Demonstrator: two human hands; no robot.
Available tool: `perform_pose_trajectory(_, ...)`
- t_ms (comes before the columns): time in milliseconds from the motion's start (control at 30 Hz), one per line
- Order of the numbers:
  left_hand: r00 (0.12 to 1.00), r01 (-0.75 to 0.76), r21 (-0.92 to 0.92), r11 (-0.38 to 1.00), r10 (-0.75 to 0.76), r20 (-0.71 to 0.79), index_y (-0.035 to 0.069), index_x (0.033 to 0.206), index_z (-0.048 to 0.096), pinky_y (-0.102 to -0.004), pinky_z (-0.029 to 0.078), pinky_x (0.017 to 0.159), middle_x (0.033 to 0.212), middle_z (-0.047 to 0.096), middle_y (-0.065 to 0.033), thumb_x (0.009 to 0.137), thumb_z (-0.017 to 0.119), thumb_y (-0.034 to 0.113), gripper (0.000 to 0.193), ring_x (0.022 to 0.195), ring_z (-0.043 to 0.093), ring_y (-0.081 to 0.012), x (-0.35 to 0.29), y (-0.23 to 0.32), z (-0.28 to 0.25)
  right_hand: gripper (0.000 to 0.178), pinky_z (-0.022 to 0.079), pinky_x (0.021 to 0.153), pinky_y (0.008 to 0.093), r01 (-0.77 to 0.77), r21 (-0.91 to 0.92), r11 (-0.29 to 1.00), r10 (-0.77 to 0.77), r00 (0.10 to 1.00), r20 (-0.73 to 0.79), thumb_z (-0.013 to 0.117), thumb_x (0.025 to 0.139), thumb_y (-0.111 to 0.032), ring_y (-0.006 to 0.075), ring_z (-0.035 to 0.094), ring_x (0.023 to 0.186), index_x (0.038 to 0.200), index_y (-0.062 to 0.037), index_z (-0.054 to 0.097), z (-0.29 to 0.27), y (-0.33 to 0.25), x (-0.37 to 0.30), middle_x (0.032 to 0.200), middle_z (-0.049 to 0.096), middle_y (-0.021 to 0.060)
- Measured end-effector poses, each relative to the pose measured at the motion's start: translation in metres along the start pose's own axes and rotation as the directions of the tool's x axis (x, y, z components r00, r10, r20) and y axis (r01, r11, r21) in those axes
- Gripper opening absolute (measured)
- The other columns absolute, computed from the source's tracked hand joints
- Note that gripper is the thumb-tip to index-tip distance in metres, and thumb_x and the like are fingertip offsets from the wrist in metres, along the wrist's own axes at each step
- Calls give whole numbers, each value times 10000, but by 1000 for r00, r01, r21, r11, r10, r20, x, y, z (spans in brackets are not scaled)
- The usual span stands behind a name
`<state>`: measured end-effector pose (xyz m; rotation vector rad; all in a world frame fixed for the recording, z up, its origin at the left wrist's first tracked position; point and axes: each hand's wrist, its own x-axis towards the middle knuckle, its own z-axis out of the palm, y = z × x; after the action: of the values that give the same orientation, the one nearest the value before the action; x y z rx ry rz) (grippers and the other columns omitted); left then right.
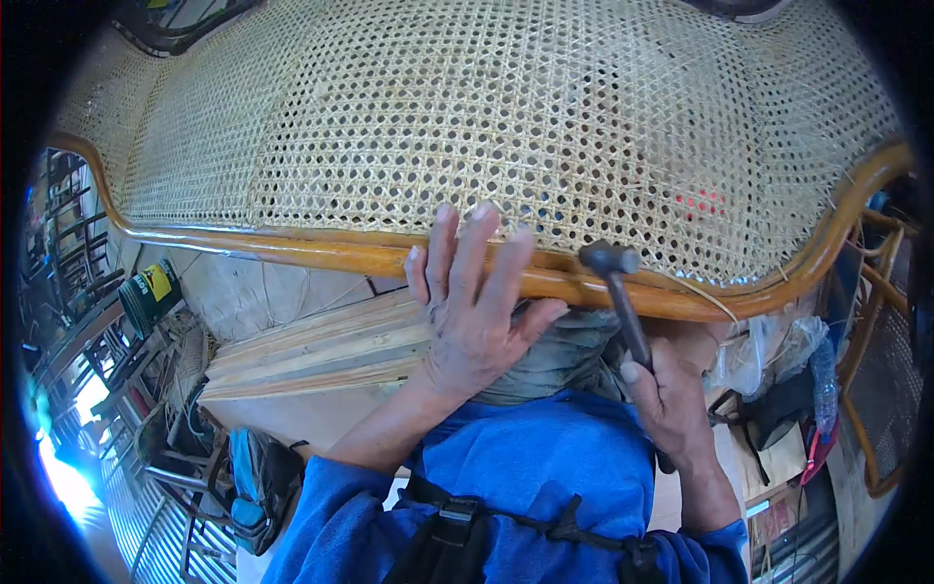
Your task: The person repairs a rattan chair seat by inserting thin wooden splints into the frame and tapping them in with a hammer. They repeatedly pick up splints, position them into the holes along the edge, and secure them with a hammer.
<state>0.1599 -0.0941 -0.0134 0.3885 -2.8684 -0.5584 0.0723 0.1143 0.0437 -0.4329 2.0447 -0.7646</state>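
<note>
A large panel of woven cane webbing (418, 127) stretches across the upper view, edged in front by a curved, varnished wooden frame rail (331, 255). My left hand (474, 311) rests over that rail with its fingers spread, the fingertips reaching onto the edge of the cane. In my right hand (671, 404) is a hammer (628, 311), gripped by its handle. Its dark metal head lies over the rail, to the right of my left hand; whether it touches the wood I cannot tell. A loose cane strand (702, 297) curls across the rail further right.
Wooden planks (321, 341) lie on the floor beyond my left forearm. At the left are a dark green can (151, 297), stacked chair frames and a blue-black backpack (258, 487). Clear plastic bags (769, 350) and another cane-panelled wooden frame (856, 389) are at the right.
</note>
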Motion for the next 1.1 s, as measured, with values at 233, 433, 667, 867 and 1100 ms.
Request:
perform_pose_trajectory(233,911,-304,-31,952,300,282,231,1228,552,-537,228,1030,1399,363,-63,769,634,419,503,1335,241,-347,23,1,-24,170,341,431,187,46,440,897,146,908,-393,500,939,-217,30,418,466,904,-51,486,6,33,-48,589,451,-32)
perform_pose_trajectory(433,786,-527,-114,842,534,313,171,1250,525,-515,243,1053,1415,333,-112,817,588,416,502,1329,250,-366,56,1,-22,243,461,596,379,89,27,996,-69,903,-425,647,818,-233,289,596,657,934,-30,583,29,76,-73,709,586,131)
perform_pose_trajectory(667,908,-352,-287,891,400,127,45,1128,566,-445,341,1000,1242,497,-178,839,590,249,354,1183,436,-369,62,15,-9,328,482,591,355,356,150,922,-289,894,-342,550,886,-366,259,612,714,989,-57,583,61,51,-40,798,602,99)
perform_pose_trajectory(867,857,-451,-373,811,510,72,30,1017,606,-412,411,909,1105,571,-143,811,597,114,223,1054,529,-310,59,65,6,274,454,533,299,386,904,-184,343,887,-309,515,931,-330,161,570,645,1001,-69,562,12,70,-7,768,561,31)
perform_pose_trajectory(1100,816,-471,-300,830,539,209,45,987,645,-408,443,831,941,625,-131,816,567,81,190,904,568,-317,81,110,14,193,422,523,228,664,523,534,180,516,-838,505,936,-199,108,531,599,999,-27,565,-79,84,-37,769,535,21)
